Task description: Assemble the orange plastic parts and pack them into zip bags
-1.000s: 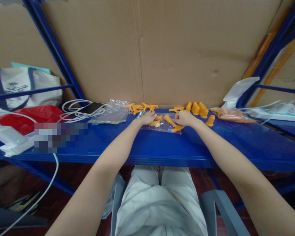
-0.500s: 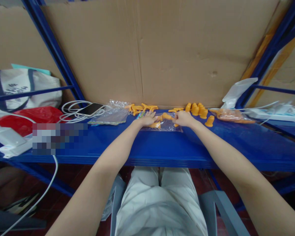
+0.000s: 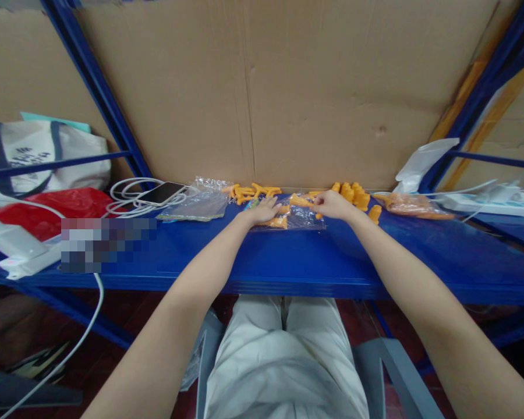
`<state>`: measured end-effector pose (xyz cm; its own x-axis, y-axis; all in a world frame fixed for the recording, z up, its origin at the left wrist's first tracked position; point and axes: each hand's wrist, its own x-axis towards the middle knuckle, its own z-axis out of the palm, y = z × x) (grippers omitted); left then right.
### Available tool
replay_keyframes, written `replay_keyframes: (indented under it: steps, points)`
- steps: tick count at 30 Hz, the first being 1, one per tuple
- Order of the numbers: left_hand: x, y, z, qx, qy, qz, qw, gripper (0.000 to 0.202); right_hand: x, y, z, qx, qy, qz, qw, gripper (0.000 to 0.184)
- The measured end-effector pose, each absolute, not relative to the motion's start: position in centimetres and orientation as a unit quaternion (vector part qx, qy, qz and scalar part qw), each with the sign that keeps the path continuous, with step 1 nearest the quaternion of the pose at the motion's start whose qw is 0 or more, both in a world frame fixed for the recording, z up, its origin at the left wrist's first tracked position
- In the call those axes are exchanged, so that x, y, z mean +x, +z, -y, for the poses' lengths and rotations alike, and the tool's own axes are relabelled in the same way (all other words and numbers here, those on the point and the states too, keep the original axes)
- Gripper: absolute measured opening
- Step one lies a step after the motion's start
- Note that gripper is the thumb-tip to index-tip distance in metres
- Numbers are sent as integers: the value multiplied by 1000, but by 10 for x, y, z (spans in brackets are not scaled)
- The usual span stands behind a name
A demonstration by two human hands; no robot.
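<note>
A clear plastic bag (image 3: 308, 221) lies on the blue shelf with several orange plastic pieces in it. My left hand (image 3: 262, 210) rests on the bag's left part with its fingers stretched out; a colourful printed patch shows beside the fingers. Closed in a pinch, my right hand (image 3: 330, 203) is at the bag's upper right, its fingertips on the end of an orange plastic piece (image 3: 300, 200). Whether that piece is fully inside the bag I cannot tell. Behind my left hand are loose branched orange pieces (image 3: 255, 191). Orange cup-shaped pieces (image 3: 358, 196) stand to the right of my right hand.
Flat clear bags (image 3: 196, 206) lie at left, near a phone (image 3: 162, 194) and coiled white cable (image 3: 128, 195). A filled bag of orange pieces (image 3: 413, 203) and a power strip (image 3: 498, 202) sit at right. Cardboard (image 3: 288, 87) walls the back; a blue post (image 3: 94, 87) rises at left.
My right hand has shifted slightly right and up, and the orange piece at its fingertips has moved with it. My left hand stays almost in place on the bag.
</note>
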<state>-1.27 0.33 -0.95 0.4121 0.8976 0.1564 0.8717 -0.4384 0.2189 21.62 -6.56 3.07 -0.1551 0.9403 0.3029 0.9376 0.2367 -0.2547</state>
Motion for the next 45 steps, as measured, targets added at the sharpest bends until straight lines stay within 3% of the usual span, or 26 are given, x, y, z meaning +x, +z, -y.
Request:
replay_keyframes:
  steps: [6, 14, 20, 27, 33, 40, 45]
  points:
    - [-14, -7, -10, 813, 131, -564, 68, 64, 219, 29, 60, -584, 13, 772, 251, 18]
    - [-14, -10, -9, 802, 150, -570, 99, 63, 201, 25, 73, -653, -110, 725, 189, 23]
    - [-14, -6, -5, 804, 135, -568, 114, 64, 198, 21, 71, -645, -96, 741, 160, 30]
    - [-15, -9, -8, 785, 177, -579, 131, 61, 207, 5, 49, -595, -44, 727, 341, 35]
    - [-16, -8, -15, 822, 292, -463, 157, 55, 211, 3, 38, -616, 56, 624, 478, 37]
    - [-4, 1, 3, 843, 356, -397, 72, 28, 202, 14, 52, -633, 149, 568, 505, 44]
    - [3, -3, 5, 819, 381, -427, 46, 24, 198, 19, 61, -636, 225, 560, 481, 45]
